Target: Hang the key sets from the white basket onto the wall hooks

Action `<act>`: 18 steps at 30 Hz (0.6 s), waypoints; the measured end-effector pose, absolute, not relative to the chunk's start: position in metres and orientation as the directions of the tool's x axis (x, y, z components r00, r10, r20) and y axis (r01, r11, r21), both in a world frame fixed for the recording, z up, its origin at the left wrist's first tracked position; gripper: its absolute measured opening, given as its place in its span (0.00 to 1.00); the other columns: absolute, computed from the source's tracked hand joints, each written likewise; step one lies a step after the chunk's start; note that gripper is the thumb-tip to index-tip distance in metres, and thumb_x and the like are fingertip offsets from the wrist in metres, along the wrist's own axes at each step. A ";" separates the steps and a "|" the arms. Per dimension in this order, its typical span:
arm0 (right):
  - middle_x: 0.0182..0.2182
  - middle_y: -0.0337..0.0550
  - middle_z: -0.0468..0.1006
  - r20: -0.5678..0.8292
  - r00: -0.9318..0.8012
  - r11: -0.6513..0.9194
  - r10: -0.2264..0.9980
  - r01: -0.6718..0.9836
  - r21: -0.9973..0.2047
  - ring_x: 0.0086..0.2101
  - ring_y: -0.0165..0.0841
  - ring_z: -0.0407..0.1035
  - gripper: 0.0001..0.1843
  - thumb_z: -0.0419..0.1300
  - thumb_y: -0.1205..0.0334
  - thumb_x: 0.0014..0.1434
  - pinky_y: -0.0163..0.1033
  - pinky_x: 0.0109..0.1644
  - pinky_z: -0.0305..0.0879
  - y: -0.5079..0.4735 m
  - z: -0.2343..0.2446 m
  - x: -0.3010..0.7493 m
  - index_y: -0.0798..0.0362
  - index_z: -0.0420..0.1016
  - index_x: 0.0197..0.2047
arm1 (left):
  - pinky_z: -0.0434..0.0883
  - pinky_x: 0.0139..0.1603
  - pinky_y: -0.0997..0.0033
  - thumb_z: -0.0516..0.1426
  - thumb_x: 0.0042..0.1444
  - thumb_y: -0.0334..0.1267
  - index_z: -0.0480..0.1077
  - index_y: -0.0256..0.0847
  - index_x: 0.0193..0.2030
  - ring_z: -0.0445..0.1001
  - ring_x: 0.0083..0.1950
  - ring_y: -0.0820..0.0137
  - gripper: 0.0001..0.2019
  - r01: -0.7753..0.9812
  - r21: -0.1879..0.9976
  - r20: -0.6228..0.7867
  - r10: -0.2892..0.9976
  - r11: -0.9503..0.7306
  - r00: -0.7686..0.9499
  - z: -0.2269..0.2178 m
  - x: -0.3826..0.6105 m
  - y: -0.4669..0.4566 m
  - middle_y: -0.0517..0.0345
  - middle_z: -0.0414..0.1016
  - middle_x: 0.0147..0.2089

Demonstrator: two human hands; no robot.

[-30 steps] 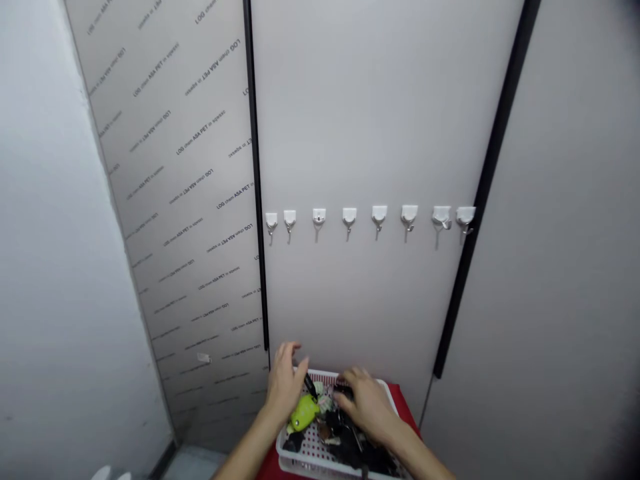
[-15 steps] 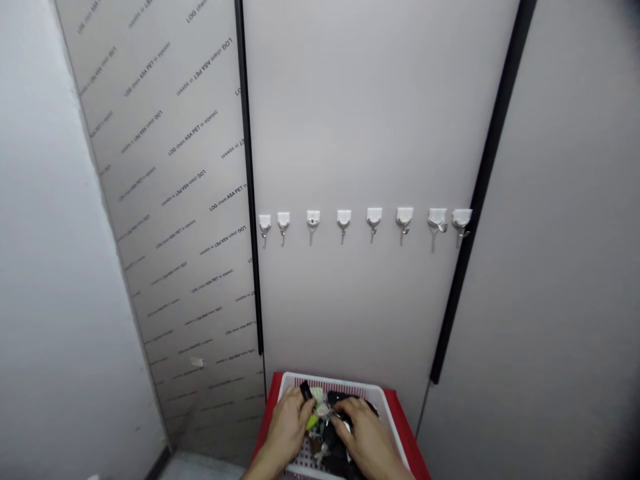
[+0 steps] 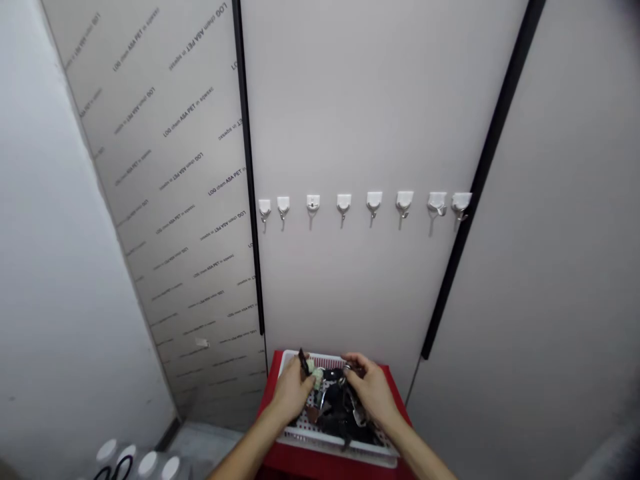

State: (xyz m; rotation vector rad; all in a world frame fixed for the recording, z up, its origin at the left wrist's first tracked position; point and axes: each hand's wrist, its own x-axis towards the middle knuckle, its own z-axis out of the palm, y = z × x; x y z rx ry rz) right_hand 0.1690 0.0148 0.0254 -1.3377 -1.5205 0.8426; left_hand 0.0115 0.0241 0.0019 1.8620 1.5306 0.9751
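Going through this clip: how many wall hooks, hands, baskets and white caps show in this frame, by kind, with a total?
Wall hooks: 8
Hands, left hand and right hand: 2
White plastic basket: 1
White caps: 4
Total: 15

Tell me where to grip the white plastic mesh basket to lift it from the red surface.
Grip the white plastic mesh basket by its near long rim, coming from the person's side, fingers under the lip. That straight raised edge lies free of the left hand and right hand, which work above the dark heap of items filling the middle.
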 end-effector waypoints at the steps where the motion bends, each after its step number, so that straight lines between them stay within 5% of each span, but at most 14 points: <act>1: 0.26 0.43 0.70 0.164 0.000 0.156 0.986 0.318 -0.935 0.28 0.32 0.63 0.10 0.50 0.63 0.41 0.35 0.34 0.58 0.016 0.029 0.168 0.57 0.64 0.30 | 0.54 0.45 0.75 0.48 0.41 0.35 0.58 0.36 0.43 0.58 0.45 0.69 0.19 0.601 0.766 0.211 0.972 -0.229 0.102 0.005 0.014 0.023 0.53 0.62 0.44; 7: 0.20 0.37 0.66 0.069 0.009 0.066 0.998 0.154 -0.986 0.24 0.27 0.60 0.07 0.54 0.66 0.35 0.32 0.30 0.57 0.020 0.046 0.156 0.57 0.63 0.24 | 0.53 0.46 0.72 0.49 0.40 0.35 0.60 0.39 0.41 0.57 0.45 0.69 0.17 0.595 0.700 0.331 0.918 -0.394 0.219 0.026 0.037 0.011 0.55 0.62 0.43; 12: 0.19 0.35 0.63 0.038 -0.015 0.039 0.999 0.086 -0.995 0.21 0.23 0.57 0.09 0.53 0.65 0.36 0.30 0.25 0.55 0.021 0.074 0.152 0.57 0.63 0.26 | 0.59 0.33 0.74 0.48 0.41 0.33 0.64 0.37 0.34 0.63 0.31 0.72 0.11 0.455 0.826 0.225 0.935 -0.333 0.275 0.024 0.046 0.020 0.58 0.67 0.29; 15: 0.18 0.34 0.62 0.080 0.004 0.078 0.997 0.183 -0.980 0.19 0.23 0.56 0.10 0.52 0.62 0.38 0.30 0.23 0.53 0.023 0.078 0.160 0.57 0.63 0.27 | 0.59 0.27 0.77 0.48 0.41 0.32 0.64 0.34 0.32 0.62 0.26 0.75 0.09 0.301 0.934 0.119 0.962 -0.192 0.244 0.023 0.042 0.029 0.60 0.65 0.24; 18: 0.19 0.37 0.66 0.100 -0.108 0.138 0.989 0.448 -0.883 0.21 0.26 0.58 0.10 0.50 0.62 0.39 0.31 0.26 0.53 0.021 0.062 0.171 0.58 0.65 0.28 | 0.59 0.25 0.78 0.49 0.41 0.32 0.62 0.33 0.32 0.61 0.23 0.77 0.09 0.146 0.985 0.076 0.988 -0.095 0.136 0.029 0.035 0.037 0.61 0.63 0.22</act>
